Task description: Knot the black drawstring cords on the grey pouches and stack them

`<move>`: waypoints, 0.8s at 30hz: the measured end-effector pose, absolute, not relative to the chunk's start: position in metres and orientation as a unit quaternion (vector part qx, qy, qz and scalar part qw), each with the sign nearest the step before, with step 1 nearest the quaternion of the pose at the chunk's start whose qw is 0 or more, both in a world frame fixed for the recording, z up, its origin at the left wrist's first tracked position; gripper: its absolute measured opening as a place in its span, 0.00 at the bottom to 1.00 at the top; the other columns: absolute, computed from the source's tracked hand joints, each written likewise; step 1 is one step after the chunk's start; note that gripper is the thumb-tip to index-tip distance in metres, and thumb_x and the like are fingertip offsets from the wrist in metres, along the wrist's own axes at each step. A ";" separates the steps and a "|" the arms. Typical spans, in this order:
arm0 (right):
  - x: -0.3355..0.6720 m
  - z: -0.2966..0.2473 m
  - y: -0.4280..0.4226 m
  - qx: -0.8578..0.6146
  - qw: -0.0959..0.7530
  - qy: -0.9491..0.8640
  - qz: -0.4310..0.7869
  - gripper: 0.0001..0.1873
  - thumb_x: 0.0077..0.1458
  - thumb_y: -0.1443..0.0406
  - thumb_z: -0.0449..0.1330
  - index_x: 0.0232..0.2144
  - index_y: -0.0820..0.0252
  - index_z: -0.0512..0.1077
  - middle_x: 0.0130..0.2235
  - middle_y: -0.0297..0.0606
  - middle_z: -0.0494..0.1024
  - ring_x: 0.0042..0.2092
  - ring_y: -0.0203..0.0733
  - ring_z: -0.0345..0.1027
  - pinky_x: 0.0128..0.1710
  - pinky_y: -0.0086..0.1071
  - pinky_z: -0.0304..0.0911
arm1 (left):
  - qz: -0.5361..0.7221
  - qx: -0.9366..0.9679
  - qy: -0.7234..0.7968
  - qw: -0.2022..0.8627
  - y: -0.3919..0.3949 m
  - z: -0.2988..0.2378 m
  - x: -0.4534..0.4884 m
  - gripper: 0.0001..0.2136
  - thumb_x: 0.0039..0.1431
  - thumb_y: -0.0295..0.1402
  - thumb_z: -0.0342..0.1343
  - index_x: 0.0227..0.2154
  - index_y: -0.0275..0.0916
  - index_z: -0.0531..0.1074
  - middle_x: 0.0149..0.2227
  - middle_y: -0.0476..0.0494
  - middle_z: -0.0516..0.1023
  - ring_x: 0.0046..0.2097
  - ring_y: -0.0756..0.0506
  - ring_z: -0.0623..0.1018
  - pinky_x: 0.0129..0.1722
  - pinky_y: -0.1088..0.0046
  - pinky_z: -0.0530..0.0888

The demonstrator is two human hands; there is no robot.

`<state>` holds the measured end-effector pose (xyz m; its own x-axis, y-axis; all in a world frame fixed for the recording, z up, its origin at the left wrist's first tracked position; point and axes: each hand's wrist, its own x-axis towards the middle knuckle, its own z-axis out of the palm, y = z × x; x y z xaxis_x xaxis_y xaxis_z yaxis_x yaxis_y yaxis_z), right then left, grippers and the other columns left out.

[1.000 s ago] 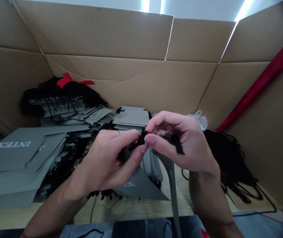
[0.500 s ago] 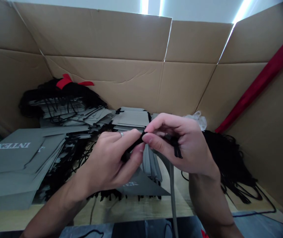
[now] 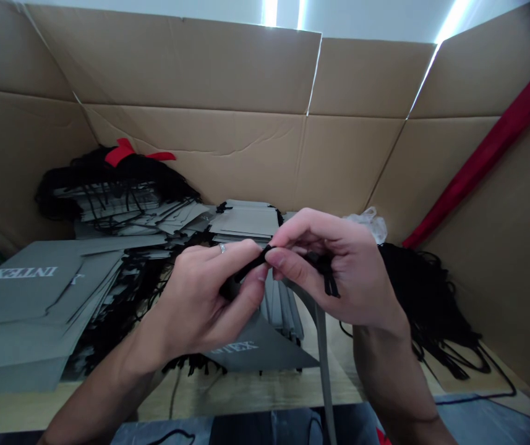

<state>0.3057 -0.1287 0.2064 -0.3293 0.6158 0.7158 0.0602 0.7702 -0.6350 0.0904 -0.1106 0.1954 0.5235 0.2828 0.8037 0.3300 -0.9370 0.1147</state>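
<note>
In the middle of the view my left hand (image 3: pixel 221 293) is closed, thumb and forefinger pinching a black cord (image 3: pixel 252 266). My right hand (image 3: pixel 334 266), just beside it, pinches the same cord between thumb and fingertip. More black cord ends (image 3: pixel 330 281) stick out at the right palm. A grey printed sheet (image 3: pixel 265 346) with white lettering hangs below the hands, and its curved grey edge (image 3: pixel 321 346) runs down to the front. How the cord joins the sheet is hidden by my fingers.
Grey printed pieces (image 3: pixel 18 290) are stacked at left, with black cords along their edge. Behind lie a black cord bundle with a red ribbon (image 3: pixel 123 151) and a grey stack (image 3: pixel 246 219). More black cords (image 3: pixel 431 303) lie right. Cardboard walls (image 3: pixel 200 68) surround the table (image 3: pixel 227 392).
My left hand has shifted slightly left, and a little more of the black cord shows between the hands. The grey sheet's lettering has moved slightly left too. My right hand is nearly still.
</note>
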 end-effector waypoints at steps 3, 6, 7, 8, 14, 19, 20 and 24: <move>0.305 0.205 -0.129 -0.212 0.537 -0.777 0.251 0.11 0.61 0.76 0.72 0.40 0.61 0.76 0.34 0.30 0.78 0.31 0.32 0.75 0.29 0.25 0.66 | -0.459 -0.870 -0.177 0.025 -0.111 0.196 0.090 0.09 0.69 0.23 0.54 0.33 0.41 0.64 0.25 0.58 0.58 0.25 0.54 0.56 0.24 0.74 0.55; 0.305 0.203 -0.129 -0.216 0.535 -0.779 0.247 0.12 0.61 0.76 0.72 0.41 0.59 0.77 0.34 0.29 0.78 0.32 0.30 0.74 0.31 0.24 0.68 | -0.461 -0.869 -0.177 0.028 -0.112 0.196 0.090 0.09 0.69 0.24 0.54 0.33 0.41 0.64 0.24 0.59 0.56 0.24 0.54 0.55 0.23 0.74 0.55; 0.305 0.203 -0.129 -0.215 0.535 -0.778 0.250 0.12 0.61 0.77 0.72 0.41 0.59 0.77 0.34 0.29 0.78 0.32 0.30 0.75 0.31 0.23 0.68 | -0.461 -0.869 -0.179 0.028 -0.112 0.196 0.091 0.09 0.69 0.24 0.54 0.33 0.42 0.64 0.24 0.58 0.56 0.24 0.54 0.55 0.23 0.73 0.55; 0.305 0.203 -0.129 -0.214 0.535 -0.777 0.254 0.13 0.61 0.77 0.72 0.42 0.59 0.77 0.35 0.28 0.78 0.32 0.29 0.75 0.32 0.22 0.69 | -0.460 -0.869 -0.181 0.026 -0.112 0.197 0.091 0.09 0.69 0.24 0.54 0.33 0.42 0.64 0.24 0.58 0.56 0.24 0.54 0.54 0.23 0.73 0.55; 0.305 0.204 -0.130 -0.212 0.528 -0.775 0.275 0.12 0.63 0.76 0.71 0.43 0.58 0.76 0.36 0.28 0.78 0.34 0.29 0.76 0.34 0.21 0.70 | -0.453 -0.873 -0.182 0.017 -0.112 0.197 0.090 0.08 0.70 0.24 0.53 0.34 0.43 0.65 0.24 0.58 0.55 0.24 0.53 0.54 0.24 0.72 0.56; 0.307 0.204 -0.130 -0.232 0.517 -0.774 0.283 0.18 0.60 0.73 0.75 0.47 0.57 0.75 0.36 0.28 0.77 0.30 0.29 0.69 0.29 0.24 0.64 | -0.430 -0.883 -0.181 0.046 -0.110 0.196 0.089 0.10 0.72 0.27 0.55 0.33 0.41 0.64 0.24 0.57 0.60 0.25 0.53 0.59 0.25 0.71 0.57; 0.307 0.204 -0.130 -0.230 0.518 -0.773 0.286 0.19 0.59 0.73 0.76 0.48 0.57 0.75 0.36 0.28 0.77 0.30 0.29 0.67 0.28 0.24 0.63 | -0.427 -0.884 -0.181 0.053 -0.109 0.196 0.089 0.09 0.73 0.27 0.55 0.34 0.41 0.65 0.25 0.57 0.62 0.25 0.53 0.61 0.26 0.71 0.58; 0.307 0.205 -0.129 -0.225 0.524 -0.774 0.275 0.14 0.60 0.73 0.75 0.43 0.58 0.75 0.34 0.28 0.75 0.30 0.30 0.68 0.29 0.25 0.64 | -0.432 -0.885 -0.173 0.019 -0.110 0.198 0.087 0.06 0.71 0.27 0.57 0.36 0.39 0.69 0.26 0.56 0.67 0.26 0.53 0.64 0.26 0.73 0.60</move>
<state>0.3068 -0.1290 0.2047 -0.3489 0.6368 0.6876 0.0592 0.7472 -0.6619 0.0874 -0.1098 0.1976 0.5677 0.2893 0.7707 0.3221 -0.9396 0.1155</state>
